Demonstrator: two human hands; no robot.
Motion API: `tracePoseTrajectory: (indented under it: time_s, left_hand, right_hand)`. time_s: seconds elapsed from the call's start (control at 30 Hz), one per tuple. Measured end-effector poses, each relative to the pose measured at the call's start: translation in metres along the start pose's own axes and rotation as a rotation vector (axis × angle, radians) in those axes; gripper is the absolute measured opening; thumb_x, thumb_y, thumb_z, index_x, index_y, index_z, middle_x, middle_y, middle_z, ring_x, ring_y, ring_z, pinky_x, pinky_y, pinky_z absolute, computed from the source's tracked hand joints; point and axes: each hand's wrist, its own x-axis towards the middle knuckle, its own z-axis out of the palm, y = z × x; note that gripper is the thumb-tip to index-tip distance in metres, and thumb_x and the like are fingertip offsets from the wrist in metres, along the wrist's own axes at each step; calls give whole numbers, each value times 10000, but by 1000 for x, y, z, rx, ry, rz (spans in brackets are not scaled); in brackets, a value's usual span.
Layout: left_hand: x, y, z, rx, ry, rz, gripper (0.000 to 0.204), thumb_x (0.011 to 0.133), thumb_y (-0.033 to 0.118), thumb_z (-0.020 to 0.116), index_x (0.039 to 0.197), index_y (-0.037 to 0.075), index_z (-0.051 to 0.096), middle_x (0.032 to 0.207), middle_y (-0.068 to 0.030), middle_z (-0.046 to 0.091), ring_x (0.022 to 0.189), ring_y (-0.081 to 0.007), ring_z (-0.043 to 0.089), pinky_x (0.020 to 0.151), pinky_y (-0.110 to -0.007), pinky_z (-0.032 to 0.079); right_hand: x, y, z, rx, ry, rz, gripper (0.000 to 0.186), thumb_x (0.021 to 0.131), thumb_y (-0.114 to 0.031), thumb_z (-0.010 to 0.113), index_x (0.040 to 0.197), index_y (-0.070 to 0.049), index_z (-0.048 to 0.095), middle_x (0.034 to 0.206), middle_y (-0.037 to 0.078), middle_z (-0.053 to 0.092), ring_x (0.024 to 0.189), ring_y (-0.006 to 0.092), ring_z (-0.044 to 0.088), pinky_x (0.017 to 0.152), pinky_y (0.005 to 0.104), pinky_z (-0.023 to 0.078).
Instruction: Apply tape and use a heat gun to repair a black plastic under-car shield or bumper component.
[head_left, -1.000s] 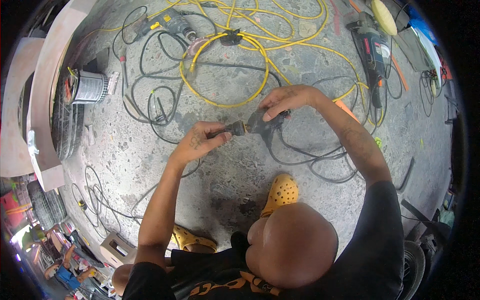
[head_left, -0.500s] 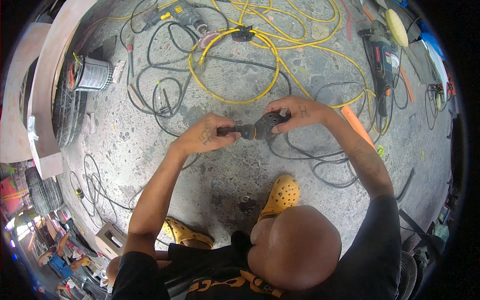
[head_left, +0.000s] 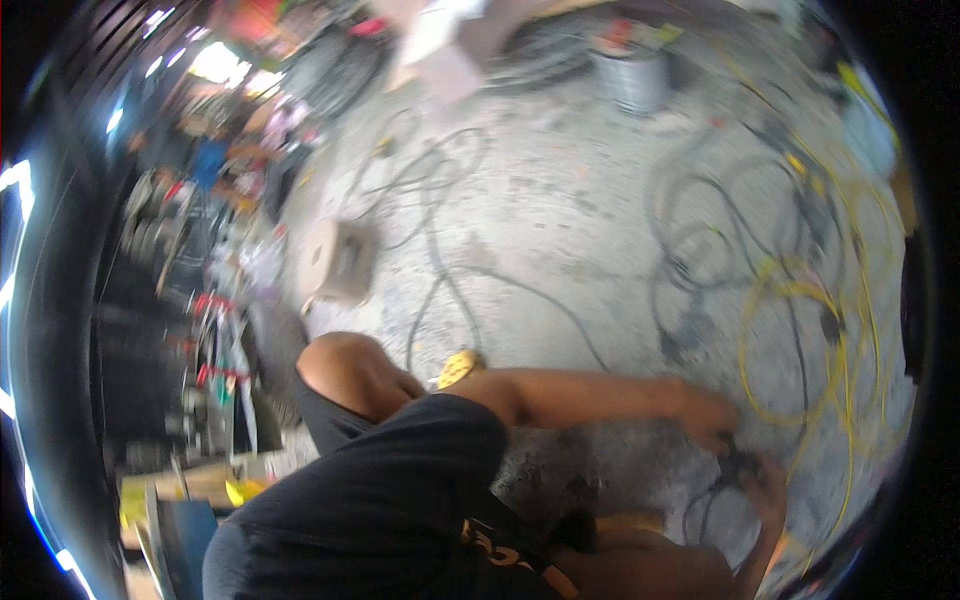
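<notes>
Motion smears the view, and both hands are at the lower right, close together. My left hand (head_left: 710, 412) is closed at the end of the outstretched left arm, on what the earlier frame shows as a black electrical plug. Against it, my right hand (head_left: 768, 490) grips a black socket (head_left: 740, 464), which sits between the two hands. Blur hides whether plug and socket are joined. A dark cord (head_left: 704, 508) loops down beside them over the concrete floor.
Yellow cable (head_left: 748, 385) lies coiled beyond my hands, with black cords (head_left: 690, 225) tangled nearby. A metal can (head_left: 632, 80) stands at the back beside tyres (head_left: 545, 52). A beige stool (head_left: 338, 262) is at left. Clutter lines the left side.
My view has swung left, so the hands now appear at lower right instead of the centre. Both hands stay together around the black pieces. The stool and left-side clutter have come further into view.
</notes>
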Motion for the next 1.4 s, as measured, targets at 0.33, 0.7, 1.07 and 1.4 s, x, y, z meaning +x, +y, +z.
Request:
tracePoseTrajectory:
  time_s: [0.33, 0.7, 1.07, 1.4]
  left_hand:
    - [-403, -103, -184, 430, 524, -431, 458, 920, 282, 618, 1229, -54, 575, 1270, -226, 566, 1197, -366, 520, 1038, -439, 405]
    - [-856, 50, -253, 228, 1471, -1047, 276, 911, 227, 612, 1095, 24, 648, 980, -198, 684, 868, -308, 675, 773, -400, 518]
    - [-846, 133, -202, -766, 1768, -866, 258, 935, 138, 563, 1148, -2, 604, 832, -126, 692, 678, -178, 657, 667, -312, 543]
    - [-918, -17, -313, -934, 1645, -1219, 566, 874, 111, 587, 1395, 49, 374, 742, -154, 687, 648, -240, 676, 635, -366, 533]
  right_hand:
    - [92, -6, 18, -137, 32, -204, 409, 794, -173, 748, 1137, -3, 603, 983, 110, 586, 961, 233, 568, 883, 366, 444]
    - [240, -605, 60, -386, -308, -172, 233, 845, -142, 709, 1030, -26, 629, 891, 49, 601, 814, 152, 583, 655, 310, 501]
    - [175, -915, 226, -131, -934, -12, 206, 861, -146, 702, 1018, -17, 663, 855, 86, 668, 766, 167, 647, 684, 280, 509]
    - [424, -972, 333, -56, -934, -80, 223, 885, -196, 686, 1010, -16, 645, 825, 82, 665, 660, 163, 614, 591, 281, 498]
